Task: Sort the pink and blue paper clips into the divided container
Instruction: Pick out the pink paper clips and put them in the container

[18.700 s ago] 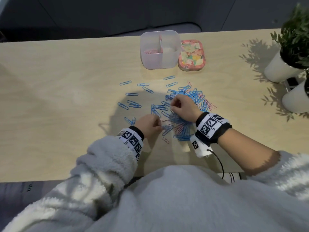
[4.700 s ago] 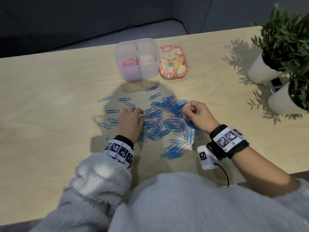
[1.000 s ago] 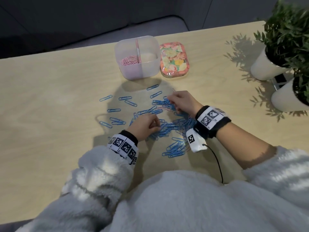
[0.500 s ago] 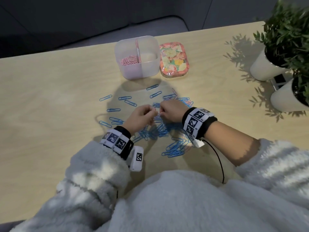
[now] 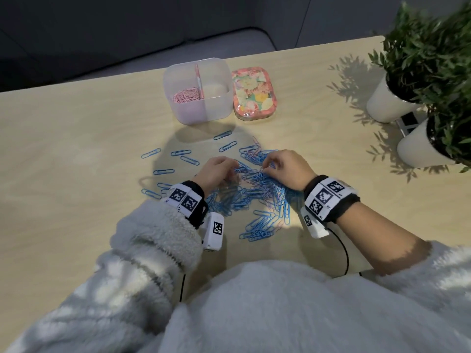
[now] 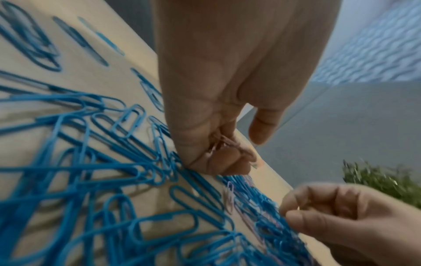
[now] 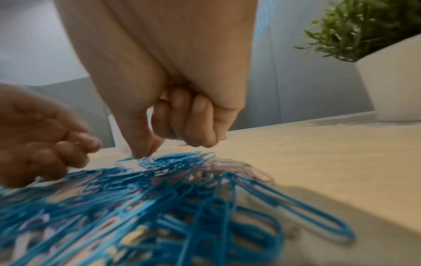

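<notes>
A heap of blue paper clips (image 5: 254, 192) with a few pink ones mixed in lies on the table between my hands. My left hand (image 5: 229, 165) rests at the heap's left edge. Its curled fingers hold a small bunch of pink clips (image 6: 222, 142) in the palm. My right hand (image 5: 267, 165) is at the heap's far right, fingers curled. Its thumb (image 7: 141, 153) and forefinger pinch at a clip on top of the heap; I cannot make out its colour. The clear divided container (image 5: 219, 108) stands beyond, with pink clips (image 5: 186, 94) in its left compartment.
A floral lid (image 5: 254, 94) lies right of the container. Two white potted plants (image 5: 387, 103) stand at the table's right edge. Single blue clips (image 5: 188, 160) are scattered left of the heap and towards the container. A cable (image 5: 344, 250) runs off the near edge.
Half a second ago my hands met fingertip to fingertip above the heap. They have since parted, and the right hand has gone back to the heap's far right side.
</notes>
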Motion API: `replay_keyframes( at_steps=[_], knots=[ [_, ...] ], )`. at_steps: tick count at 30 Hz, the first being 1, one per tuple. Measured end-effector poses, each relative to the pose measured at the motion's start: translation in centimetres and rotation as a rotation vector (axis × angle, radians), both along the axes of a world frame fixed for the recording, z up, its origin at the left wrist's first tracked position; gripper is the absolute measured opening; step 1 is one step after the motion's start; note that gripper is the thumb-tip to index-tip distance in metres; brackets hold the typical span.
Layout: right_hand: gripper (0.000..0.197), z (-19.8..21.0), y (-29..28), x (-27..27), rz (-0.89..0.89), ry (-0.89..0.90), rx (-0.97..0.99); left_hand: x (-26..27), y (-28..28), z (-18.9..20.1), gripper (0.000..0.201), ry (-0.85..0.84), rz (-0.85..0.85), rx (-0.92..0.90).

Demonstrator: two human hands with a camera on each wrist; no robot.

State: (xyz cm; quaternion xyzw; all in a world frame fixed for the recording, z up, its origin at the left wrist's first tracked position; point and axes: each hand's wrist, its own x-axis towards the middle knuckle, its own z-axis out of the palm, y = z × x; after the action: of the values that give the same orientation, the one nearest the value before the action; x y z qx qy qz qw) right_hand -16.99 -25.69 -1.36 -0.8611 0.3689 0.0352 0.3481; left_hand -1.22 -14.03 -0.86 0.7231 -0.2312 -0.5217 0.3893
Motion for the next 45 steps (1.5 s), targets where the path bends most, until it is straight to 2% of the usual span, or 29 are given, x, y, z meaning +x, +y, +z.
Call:
replay_keyframes(
  at_steps=[2, 4, 7, 10, 12, 16, 22, 24, 27, 30, 33, 35, 39, 41, 45],
  knots=[
    [0.009, -0.1, 1.0, 0.3, 0.063, 0.009, -0.034, -0.2, -0.2, -0.3, 0.017, -0.278, -0.176, 0.015],
    [0.011, -0.3, 1.5, 0.4, 0.091, 0.047, -0.081, -0.3, -0.2, -0.7, 0.019, -0.550, -0.283, 0.067],
    [0.011, 0.0, 0.9, 0.0, 0.030, 0.101, -0.155, -0.4, 0.0, -0.9, 0.021, -0.759, -0.335, 0.099],
    [0.012, 0.7, 1.1, 0.2, -0.008, 0.063, -0.172, -0.5, 0.2, -1.2, 0.021, -0.811, -0.353, 0.094],
    [0.013, 0.9, 2.1, 1.1, 0.031, 0.050, -0.142, -0.7, 0.2, -1.2, 0.021, -0.830, -0.362, 0.098],
    [0.014, 0.2, 3.3, 2.4, 0.151, 0.137, -0.112, -0.8, 0.1, -0.9, 0.016, -0.835, -0.405, 0.114],
    [0.006, -0.6, 3.3, 2.2, 0.227, 0.174, 0.008, -0.6, 0.6, -0.9, 0.011, -0.810, -0.452, 0.093],
    [0.012, -0.4, 2.7, 1.9, 0.148, 0.080, 0.089, -0.7, 0.6, -0.9, 0.011, -0.783, -0.490, 0.097],
    [0.019, 0.3, 1.0, 1.3, -0.133, -0.157, 0.366, -0.7, 0.7, -0.7, 0.004, -0.691, -0.485, 0.091],
    [0.017, 0.5, -0.7, 0.9, -0.442, -0.411, 0.697, -0.1, 0.2, -0.4, 0.015, -0.407, -0.381, 0.088],
    [0.018, 0.8, -1.6, 1.3, -0.561, -0.456, 0.788, 0.6, -0.3, 0.3, 0.024, -0.152, -0.246, 0.011],
    [0.023, 0.8, -1.5, 1.9, -0.509, -0.389, 0.706, 0.9, -0.6, 0.5, 0.020, -0.038, -0.162, -0.042],
    [0.015, 0.4, -0.2, 3.5, -0.114, -0.165, 0.181, 1.2, -1.0, 0.5, 0.015, 0.225, -0.002, -0.062],
    [0.019, 0.0, 0.4, 4.3, 0.018, -0.026, -0.002, 1.4, -0.8, 0.5, 0.018, 0.312, 0.081, -0.040],
    [0.017, -0.5, 0.9, 5.5, 0.091, 0.045, -0.083, 1.7, -0.3, 0.8, 0.019, 0.409, 0.185, -0.006]
  ],
)
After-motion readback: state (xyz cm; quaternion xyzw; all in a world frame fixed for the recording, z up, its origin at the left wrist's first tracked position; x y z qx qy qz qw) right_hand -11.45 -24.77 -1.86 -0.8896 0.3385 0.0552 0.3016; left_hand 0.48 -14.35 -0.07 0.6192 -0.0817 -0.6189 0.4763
